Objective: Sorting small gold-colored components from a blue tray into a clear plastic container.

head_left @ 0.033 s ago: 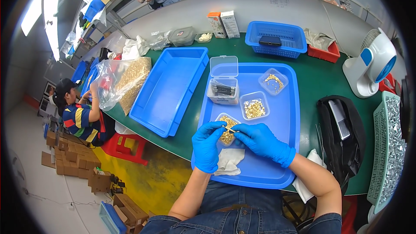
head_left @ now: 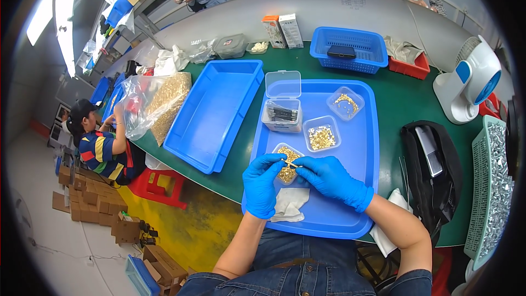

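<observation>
Both my hands wear blue gloves and meet over a blue tray [head_left: 350,225]. My left hand [head_left: 262,186] pinches one end of a small, thin brass-coloured piece [head_left: 290,164]. My right hand [head_left: 331,180] has its fingers closed at the other end, by a dark tip; its exact kind is too small to tell. Just below them is a clear tub of small gold-coloured parts [head_left: 286,175], partly hidden by my fingers. Beyond it stand a tub of gold and silvery bits [head_left: 322,137], a tub with a few gold pieces [head_left: 346,104] and a lidded box of dark strips [head_left: 282,114].
A white cloth [head_left: 289,205] lies in the tray's near left. Left are an empty-looking blue bin [head_left: 216,112] and a bag of tan bits [head_left: 170,98]. Right are a black pouch [head_left: 433,172], a white fan [head_left: 466,85] and a green basket of metal parts [head_left: 493,186]. Other people sit around.
</observation>
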The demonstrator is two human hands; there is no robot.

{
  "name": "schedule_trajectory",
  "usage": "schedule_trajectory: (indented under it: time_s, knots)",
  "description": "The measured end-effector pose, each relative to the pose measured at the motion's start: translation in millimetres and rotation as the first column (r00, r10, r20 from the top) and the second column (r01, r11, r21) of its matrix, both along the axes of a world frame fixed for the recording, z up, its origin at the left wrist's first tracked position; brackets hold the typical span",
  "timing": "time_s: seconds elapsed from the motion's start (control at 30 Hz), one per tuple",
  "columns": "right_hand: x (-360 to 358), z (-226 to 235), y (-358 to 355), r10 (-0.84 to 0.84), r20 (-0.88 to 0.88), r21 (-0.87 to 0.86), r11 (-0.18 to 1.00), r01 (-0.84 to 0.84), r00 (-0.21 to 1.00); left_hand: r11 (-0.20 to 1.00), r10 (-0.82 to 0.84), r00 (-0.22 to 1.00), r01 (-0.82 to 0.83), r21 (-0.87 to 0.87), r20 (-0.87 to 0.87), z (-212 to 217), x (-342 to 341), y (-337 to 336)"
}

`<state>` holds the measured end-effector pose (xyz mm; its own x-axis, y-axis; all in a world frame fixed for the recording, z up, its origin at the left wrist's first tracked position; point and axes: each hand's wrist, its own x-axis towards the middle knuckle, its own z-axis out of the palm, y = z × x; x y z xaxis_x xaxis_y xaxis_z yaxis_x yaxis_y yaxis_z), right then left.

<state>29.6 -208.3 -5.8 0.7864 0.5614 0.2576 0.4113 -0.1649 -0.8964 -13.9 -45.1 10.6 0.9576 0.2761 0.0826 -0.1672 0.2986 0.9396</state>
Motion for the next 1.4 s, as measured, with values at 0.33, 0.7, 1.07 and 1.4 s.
schedule_trajectory:
  time_s: [0.33, 0.7, 1.07, 1.4]
  knots:
    - [-2, 11, -1, -0.058, 0.322, -0.19, 0.974, 0.125, 0.945, 0.998, -0.058, 0.985, 0.054, -0.033, -0.162, 4, -1, 4]
    - [0, 6, -1, -0.082, 0.328, -0.143, 0.98, 0.135, 0.941, 0.992, -0.102, 0.969, 0.115, 0.046, -0.225, 8, 1, 23]
    - [-1, 7, -2, -0.065, 0.355, -0.162, 0.978, 0.13, 0.932, 0.922, -0.314, 0.937, 0.261, -0.286, -0.156, -9, 0, 34]
    - [-2, 11, -2, -0.038, 0.338, -0.128, 0.988, 0.086, 0.94, 0.832, -0.411, 0.907, 0.335, -0.442, -0.087, -22, 0, 35]
